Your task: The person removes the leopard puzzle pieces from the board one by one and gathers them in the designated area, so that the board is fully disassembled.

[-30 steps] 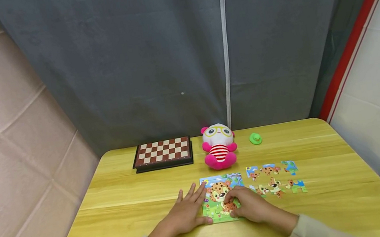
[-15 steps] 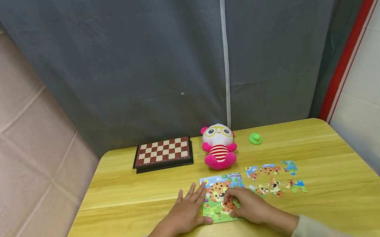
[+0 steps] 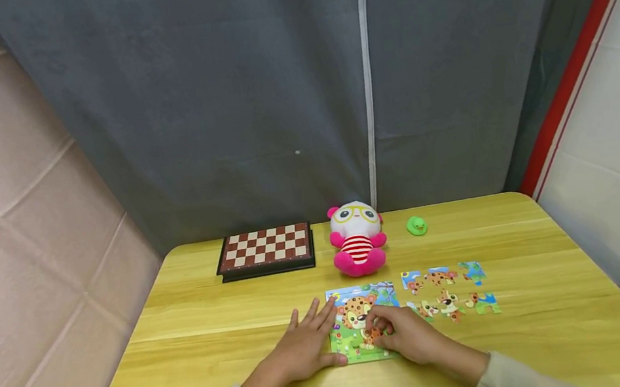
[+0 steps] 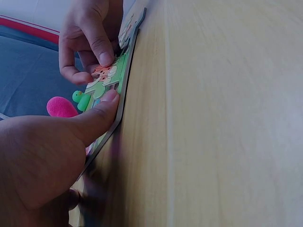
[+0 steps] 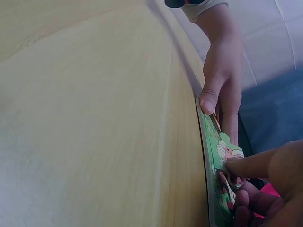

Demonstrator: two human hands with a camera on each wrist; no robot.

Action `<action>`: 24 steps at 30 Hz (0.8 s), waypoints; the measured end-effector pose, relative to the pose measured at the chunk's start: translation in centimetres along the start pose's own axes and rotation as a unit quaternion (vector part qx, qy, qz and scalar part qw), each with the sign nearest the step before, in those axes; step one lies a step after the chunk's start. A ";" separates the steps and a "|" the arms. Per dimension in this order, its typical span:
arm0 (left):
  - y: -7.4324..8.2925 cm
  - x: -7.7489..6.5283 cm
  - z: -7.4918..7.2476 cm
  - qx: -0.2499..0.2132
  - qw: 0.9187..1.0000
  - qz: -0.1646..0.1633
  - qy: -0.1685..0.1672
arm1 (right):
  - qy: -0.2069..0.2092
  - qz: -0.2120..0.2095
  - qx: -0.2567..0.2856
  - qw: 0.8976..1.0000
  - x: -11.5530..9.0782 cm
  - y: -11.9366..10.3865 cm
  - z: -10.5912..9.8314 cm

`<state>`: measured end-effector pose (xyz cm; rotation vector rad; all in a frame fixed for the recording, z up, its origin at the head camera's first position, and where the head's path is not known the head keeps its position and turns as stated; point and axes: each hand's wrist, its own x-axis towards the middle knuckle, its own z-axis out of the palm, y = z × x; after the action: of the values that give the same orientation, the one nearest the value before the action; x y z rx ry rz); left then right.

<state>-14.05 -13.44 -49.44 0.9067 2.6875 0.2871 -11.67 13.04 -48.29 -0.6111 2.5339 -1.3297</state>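
A square jigsaw puzzle board [image 3: 344, 343] with a cartoon leopard lies flat before me, its picture partly hidden by both hands. My left hand [image 3: 302, 351] rests on its left side with fingers spread, the thumb [image 4: 105, 109] on the near corner. Over the lower right part of the picture, my right hand [image 3: 409, 333] pinches a puzzle piece [image 4: 97, 89] between thumb and curled fingers. Green with orange spotted fur, this piece stands tilted on the board in the left wrist view. Several loose leopard pieces [image 3: 449, 303] lie in two rows right of the board.
Behind the board sits a pink and white plush panda [image 3: 357, 249] in a striped shirt. A chessboard box [image 3: 266, 249] lies at its left, and a small green duck [image 3: 417, 226] at its right. A grey curtain [image 3: 215, 114] hangs beyond the wooden table [image 3: 211, 339].
The right hand's fingers and the pinched piece have shifted slightly on the board, with the thumb drawn up a little. The left hand and the loose pieces stay in place.
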 end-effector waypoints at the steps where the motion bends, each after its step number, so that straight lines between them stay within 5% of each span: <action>1: 0.0 0.0 0.0 0.000 1.000 0.000 0.001 | 0.001 0.002 0.004 1.000 0.0 0.0 0.0; 24: 0.1 -0.1 -0.3 0.000 1.000 0.002 0.001 | 0.024 -0.003 0.040 0.999 -1.2 0.7 -1.4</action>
<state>-14.01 -13.48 -49.13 0.9124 2.6884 0.2891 -11.29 14.97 -48.07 -0.5785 2.5034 -1.4560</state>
